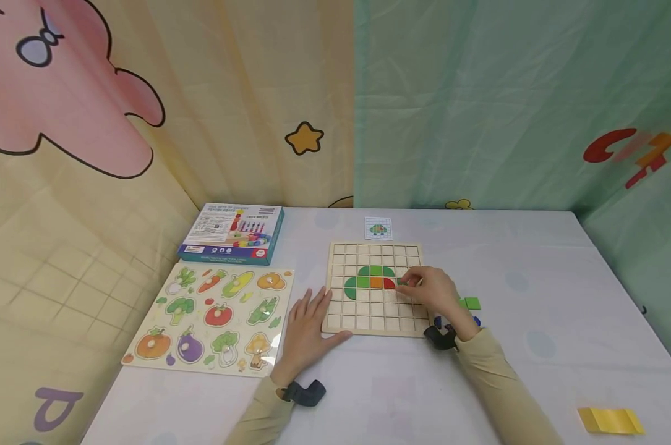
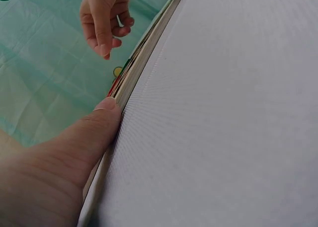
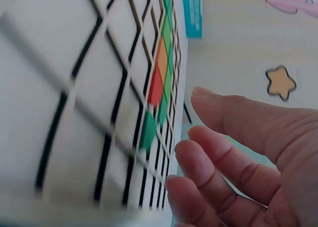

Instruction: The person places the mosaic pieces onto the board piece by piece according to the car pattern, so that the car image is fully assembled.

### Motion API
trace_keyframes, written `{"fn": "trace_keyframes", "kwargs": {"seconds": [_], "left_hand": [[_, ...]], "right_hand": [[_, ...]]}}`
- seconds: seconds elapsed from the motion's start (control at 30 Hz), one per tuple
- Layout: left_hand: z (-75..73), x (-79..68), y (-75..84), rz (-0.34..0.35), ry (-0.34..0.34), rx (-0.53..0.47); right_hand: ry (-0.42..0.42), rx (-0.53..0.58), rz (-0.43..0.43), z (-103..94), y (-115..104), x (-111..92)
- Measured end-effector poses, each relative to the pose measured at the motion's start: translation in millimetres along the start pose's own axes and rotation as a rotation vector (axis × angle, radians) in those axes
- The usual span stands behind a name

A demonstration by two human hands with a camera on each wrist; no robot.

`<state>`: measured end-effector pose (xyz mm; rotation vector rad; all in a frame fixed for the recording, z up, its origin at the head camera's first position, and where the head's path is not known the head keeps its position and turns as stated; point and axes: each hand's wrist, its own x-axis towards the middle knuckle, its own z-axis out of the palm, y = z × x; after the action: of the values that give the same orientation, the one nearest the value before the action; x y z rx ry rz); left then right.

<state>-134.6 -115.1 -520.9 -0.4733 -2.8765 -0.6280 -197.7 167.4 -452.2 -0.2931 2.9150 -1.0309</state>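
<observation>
A wooden grid board point(image 1: 376, 321) lies on the table with green, orange and red pieces set in its squares. My left hand point(image 1: 308, 334) rests at its lower left corner, fingers spread, and the thumb point(image 2: 94, 132) presses against the board's edge. Over the right side of the board is my right hand point(image 1: 432, 289), its fingers loosely bent beside a dark green rounded piece point(image 3: 147, 131). In the right wrist view a gap shows between thumb and fingers, with nothing in it. The red piece point(image 3: 155, 89) sits just beyond the green one.
Behind the board lies a small pattern card point(image 1: 378, 228). A vegetable puzzle board point(image 1: 201, 327) and a blue box point(image 1: 232, 233) are on the left. Light green pieces point(image 1: 472, 303) and blue ones lie by the right wrist. A yellow strip point(image 1: 611, 421) is at the front right.
</observation>
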Motion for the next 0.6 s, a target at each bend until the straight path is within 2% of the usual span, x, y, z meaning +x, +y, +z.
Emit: {"fn": "trace_keyframes", "kwargs": {"seconds": [0.3, 0.6], "left_hand": [[0.9, 0.4, -0.9, -0.004, -0.005, -0.001], [-0.4, 0.7, 0.5, -0.006, -0.009, 0.0]], "right_hand": [[-0.004, -0.038, 0.088, -41.2, 40, -16], [-0.068, -0.075, 0.191, -53.8, 65, -27]]}}
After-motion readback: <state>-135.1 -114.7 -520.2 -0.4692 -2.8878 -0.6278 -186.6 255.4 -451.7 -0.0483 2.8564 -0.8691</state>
